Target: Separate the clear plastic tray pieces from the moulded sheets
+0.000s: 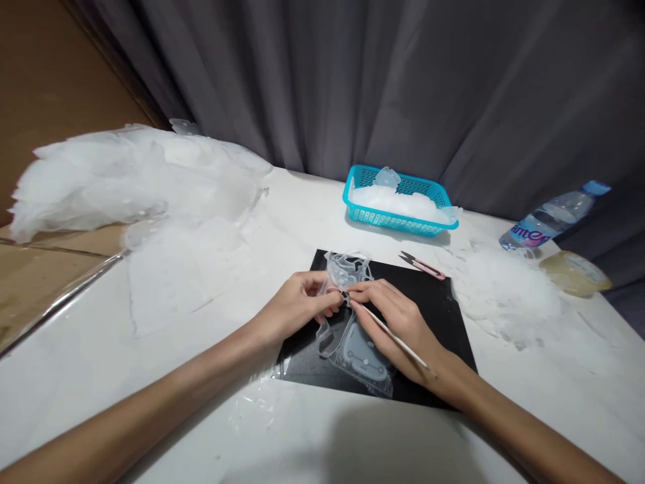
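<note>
On a black mat (428, 299) lies a translucent, rubbery-looking moulded sheet (367, 353) with rounded cut-out shapes and loose, curling strips at its far end. My left hand (299, 302) pinches the sheet's left side between thumb and fingers. From the other side, my right hand (396, 316) grips a thin white stick-like tool (400, 344), with its back end pointing toward my wrist. Both sets of fingertips meet over the middle of the sheet, where the tool's tip is too small to make out. Pink-handled thread snips (426, 266) rest across the mat's far right edge.
A turquoise basket (398, 225) at the back holds whitish translucent pieces. A large heap of similar sheets (146, 175) is at the left, beside cardboard (55, 275). More pieces (508, 292), a water bottle (551, 218) and a tape roll (577, 272) are at the right.
</note>
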Demonstrator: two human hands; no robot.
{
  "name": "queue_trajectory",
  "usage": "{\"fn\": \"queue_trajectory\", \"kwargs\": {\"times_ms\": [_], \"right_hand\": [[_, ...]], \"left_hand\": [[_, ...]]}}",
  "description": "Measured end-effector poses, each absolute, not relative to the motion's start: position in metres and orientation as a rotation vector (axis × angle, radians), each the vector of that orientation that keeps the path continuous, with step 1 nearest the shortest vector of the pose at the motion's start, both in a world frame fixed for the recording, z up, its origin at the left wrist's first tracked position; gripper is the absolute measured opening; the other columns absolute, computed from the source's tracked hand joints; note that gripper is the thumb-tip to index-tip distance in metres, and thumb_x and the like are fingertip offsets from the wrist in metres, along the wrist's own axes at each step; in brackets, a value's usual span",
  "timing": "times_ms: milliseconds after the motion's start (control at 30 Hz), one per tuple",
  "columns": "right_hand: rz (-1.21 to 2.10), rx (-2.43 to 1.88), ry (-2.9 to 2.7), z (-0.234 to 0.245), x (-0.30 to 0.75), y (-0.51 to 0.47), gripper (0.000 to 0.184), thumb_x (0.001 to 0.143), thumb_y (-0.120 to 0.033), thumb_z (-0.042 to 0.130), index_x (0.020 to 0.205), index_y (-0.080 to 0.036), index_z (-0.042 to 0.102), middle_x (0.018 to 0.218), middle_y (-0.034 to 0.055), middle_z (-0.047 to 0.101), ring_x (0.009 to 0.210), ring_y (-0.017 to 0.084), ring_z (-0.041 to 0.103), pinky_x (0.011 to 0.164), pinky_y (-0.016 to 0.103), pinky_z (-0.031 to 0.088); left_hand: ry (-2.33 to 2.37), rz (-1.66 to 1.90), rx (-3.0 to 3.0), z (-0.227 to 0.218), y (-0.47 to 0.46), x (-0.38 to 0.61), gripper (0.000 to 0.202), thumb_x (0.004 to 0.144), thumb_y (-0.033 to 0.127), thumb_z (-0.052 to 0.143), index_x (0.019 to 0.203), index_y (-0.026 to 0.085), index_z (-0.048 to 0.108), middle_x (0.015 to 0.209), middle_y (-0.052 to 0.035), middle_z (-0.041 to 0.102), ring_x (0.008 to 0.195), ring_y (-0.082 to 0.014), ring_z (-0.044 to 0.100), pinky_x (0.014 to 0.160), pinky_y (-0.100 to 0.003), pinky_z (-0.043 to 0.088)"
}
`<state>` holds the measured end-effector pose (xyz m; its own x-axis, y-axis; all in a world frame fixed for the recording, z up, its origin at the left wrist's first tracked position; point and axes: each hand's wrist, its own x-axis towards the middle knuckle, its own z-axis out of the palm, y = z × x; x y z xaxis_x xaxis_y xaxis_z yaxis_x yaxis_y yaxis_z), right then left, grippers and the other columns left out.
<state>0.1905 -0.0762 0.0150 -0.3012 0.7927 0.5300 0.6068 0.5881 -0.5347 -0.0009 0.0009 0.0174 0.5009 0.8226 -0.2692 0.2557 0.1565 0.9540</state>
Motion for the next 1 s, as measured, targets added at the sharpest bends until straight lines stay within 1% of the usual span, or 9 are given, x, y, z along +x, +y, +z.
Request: {"fn": "queue_trajectory", "kwargs": {"times_ms": [167, 267, 400, 467, 667, 767, 867, 933, 1000], "right_hand": [[0.319, -1.107, -1.992, 0.013, 0.195, -0.072, 0.011, 0.104, -0.011, 0.055, 0.108, -0.02, 0.06, 0.109, 0.0093, 0.073, 0.103, 0.02, 0.071, 0.094, 0.036, 0.059], [0.281, -1.11, -1.949, 0.01, 0.2, -0.067, 0.01, 0.104, -0.012, 0.054, 0.108, -0.021, 0.059, 0.112, 0.0106, 0.072, 0.105, 0.022, 0.071, 0.095, 0.037, 0.058], [0.28, -1.142, -1.878, 0.012, 0.209, -0.06, 0.01, 0.104, -0.014, 0.055, 0.107, -0.022, 0.06, 0.113, 0.0101, 0.073, 0.107, 0.022, 0.072, 0.097, 0.037, 0.057], [0.294, -1.201, -1.825, 0.015, 0.215, -0.056, 0.009, 0.103, -0.015, 0.056, 0.105, -0.021, 0.062, 0.11, 0.0095, 0.074, 0.106, 0.022, 0.072, 0.097, 0.037, 0.057], [0.369, -1.307, -1.652, 0.02, 0.231, -0.043, 0.009, 0.102, -0.024, 0.06, 0.104, -0.021, 0.068, 0.106, 0.0061, 0.076, 0.101, 0.022, 0.073, 0.094, 0.036, 0.056], [0.417, -1.339, -1.582, 0.012, 0.237, -0.036, 0.011, 0.101, -0.029, 0.06, 0.102, -0.022, 0.068, 0.105, 0.0054, 0.076, 0.1, 0.023, 0.072, 0.092, 0.037, 0.055], [0.491, -1.346, -1.54, 0.008, 0.238, -0.032, 0.012, 0.101, -0.031, 0.061, 0.099, -0.022, 0.068, 0.104, 0.005, 0.076, 0.099, 0.023, 0.071, 0.09, 0.036, 0.054], [0.557, -1.323, -1.558, 0.009, 0.236, -0.034, 0.011, 0.101, -0.03, 0.061, 0.1, -0.022, 0.069, 0.105, 0.0048, 0.076, 0.099, 0.022, 0.071, 0.089, 0.035, 0.054], [0.634, -1.275, -1.603, 0.015, 0.232, -0.037, 0.01, 0.101, -0.029, 0.062, 0.1, -0.022, 0.069, 0.106, 0.0047, 0.076, 0.101, 0.022, 0.071, 0.09, 0.035, 0.053]], "left_hand": [[1.03, 0.528, 1.401, 0.019, 0.001, 0.0, 0.015, 0.075, 0.029, 0.068, 0.067, 0.017, 0.062, 0.064, 0.0008, 0.056, 0.061, -0.0126, 0.055, 0.051, -0.021, 0.044], [1.043, 0.517, 1.398, 0.024, -0.002, 0.001, 0.018, 0.076, 0.03, 0.065, 0.065, 0.018, 0.059, 0.063, 0.0011, 0.052, 0.06, -0.0118, 0.051, 0.049, -0.02, 0.039], [1.1, 0.512, 1.377, 0.028, -0.004, 0.003, 0.023, 0.074, 0.03, 0.064, 0.059, 0.019, 0.05, 0.059, 0.0014, 0.049, 0.056, -0.0116, 0.046, 0.044, -0.019, 0.031], [1.112, 0.501, 1.38, 0.028, -0.003, 0.002, 0.024, 0.073, 0.029, 0.063, 0.057, 0.02, 0.049, 0.056, 0.0016, 0.048, 0.053, -0.0112, 0.043, 0.043, -0.02, 0.028], [1.107, 0.465, 1.413, 0.022, 0.002, 0.0, 0.023, 0.07, 0.028, 0.062, 0.053, 0.02, 0.049, 0.053, 0.0, 0.05, 0.051, -0.0119, 0.044, 0.042, -0.021, 0.022], [1.126, 0.464, 1.419, 0.023, 0.002, 0.002, 0.022, 0.068, 0.029, 0.061, 0.052, 0.02, 0.049, 0.051, 0.0009, 0.048, 0.049, -0.0112, 0.04, 0.043, -0.022, 0.021], [1.13, 0.444, 1.447, 0.026, 0.002, 0.002, 0.02, 0.069, 0.03, 0.059, 0.053, 0.019, 0.051, 0.051, 0.0018, 0.046, 0.05, -0.011, 0.038, 0.044, -0.023, 0.021], [1.11, 0.387, 1.471, 0.029, 0.004, -0.001, 0.021, 0.072, 0.032, 0.059, 0.057, 0.019, 0.052, 0.055, 0.0018, 0.047, 0.052, -0.0118, 0.041, 0.046, -0.023, 0.025], [1.086, 0.307, 1.547, 0.028, 0.008, -0.007, 0.025, 0.077, 0.037, 0.063, 0.063, 0.019, 0.052, 0.061, 0.0014, 0.05, 0.058, -0.0136, 0.046, 0.048, -0.024, 0.032]]}}
